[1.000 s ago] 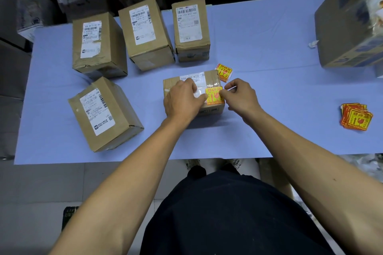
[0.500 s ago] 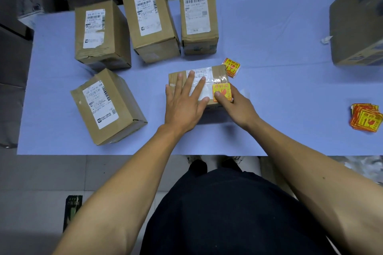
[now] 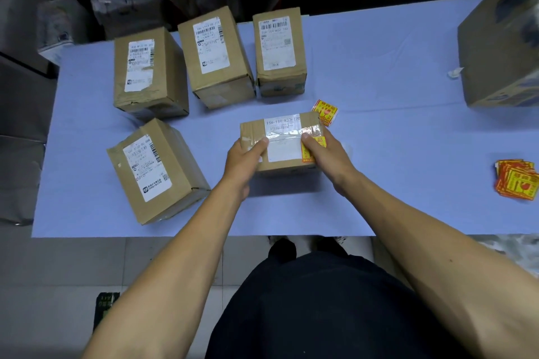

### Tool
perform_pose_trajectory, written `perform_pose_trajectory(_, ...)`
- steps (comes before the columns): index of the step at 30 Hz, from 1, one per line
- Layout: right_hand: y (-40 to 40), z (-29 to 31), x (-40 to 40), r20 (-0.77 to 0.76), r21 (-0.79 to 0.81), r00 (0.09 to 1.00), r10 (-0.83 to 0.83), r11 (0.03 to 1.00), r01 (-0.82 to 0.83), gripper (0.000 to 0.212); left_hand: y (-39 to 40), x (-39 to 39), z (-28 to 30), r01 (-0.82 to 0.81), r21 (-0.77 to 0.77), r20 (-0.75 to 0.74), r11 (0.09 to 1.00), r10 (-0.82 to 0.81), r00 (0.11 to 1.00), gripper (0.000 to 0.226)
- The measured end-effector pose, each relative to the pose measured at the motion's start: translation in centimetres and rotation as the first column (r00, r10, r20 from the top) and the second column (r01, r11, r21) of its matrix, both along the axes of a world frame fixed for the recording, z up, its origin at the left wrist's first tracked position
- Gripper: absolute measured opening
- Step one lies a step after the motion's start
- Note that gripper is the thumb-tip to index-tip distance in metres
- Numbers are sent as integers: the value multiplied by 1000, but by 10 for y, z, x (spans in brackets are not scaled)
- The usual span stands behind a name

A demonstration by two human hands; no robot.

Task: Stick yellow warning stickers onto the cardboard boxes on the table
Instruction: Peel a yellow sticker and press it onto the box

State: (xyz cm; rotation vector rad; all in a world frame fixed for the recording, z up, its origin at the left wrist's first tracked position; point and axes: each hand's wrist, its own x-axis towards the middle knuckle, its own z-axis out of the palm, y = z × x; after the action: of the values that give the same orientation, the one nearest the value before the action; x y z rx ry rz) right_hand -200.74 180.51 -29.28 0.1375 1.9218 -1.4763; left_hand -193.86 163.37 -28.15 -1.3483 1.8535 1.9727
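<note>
Near edge of the table: the pale blue table top (image 3: 379,207) ends just in front of the person's dark clothing (image 3: 306,315).
Left hand: the left hand (image 3: 245,159) grasps the left end of a small brown cardboard box with a white label and clear tape (image 3: 281,143), thumb on top.
Right hand: the right hand (image 3: 328,151) grasps the right end of that box, thumb pressing a yellow and red warning sticker (image 3: 309,151) stuck on its top.
Near left: a brown cardboard box lying tilted (image 3: 156,172).
Right edge: a loose pile of yellow and red stickers (image 3: 516,183).
Just beyond the held box: a single yellow sticker on the cloth (image 3: 325,112).
Far row: three brown labelled boxes, left (image 3: 148,70), middle (image 3: 214,57), right (image 3: 280,51).
Far right: a large cardboard carton (image 3: 501,49).
</note>
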Motion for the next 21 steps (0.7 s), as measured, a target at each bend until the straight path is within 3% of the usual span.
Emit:
perform_pose_trajectory(6, 10, 22, -8, -88, 14, 993, -74, 997, 75, 43, 7, -20, 19, 24, -30, -94, 999, -27, 995, 13)
perform_pose_trajectory(15, 57, 59, -38, -219, 43, 945, -244, 965, 259, 40, 46, -77, 49, 208, 11, -246, 978, -199, 949, 32)
perform_pose_trajectory(21, 95, 64, -78, -242, 63, 923, -299, 945, 322, 40, 81, -135, 53, 303, 14, -237, 953, -291, 927, 34)
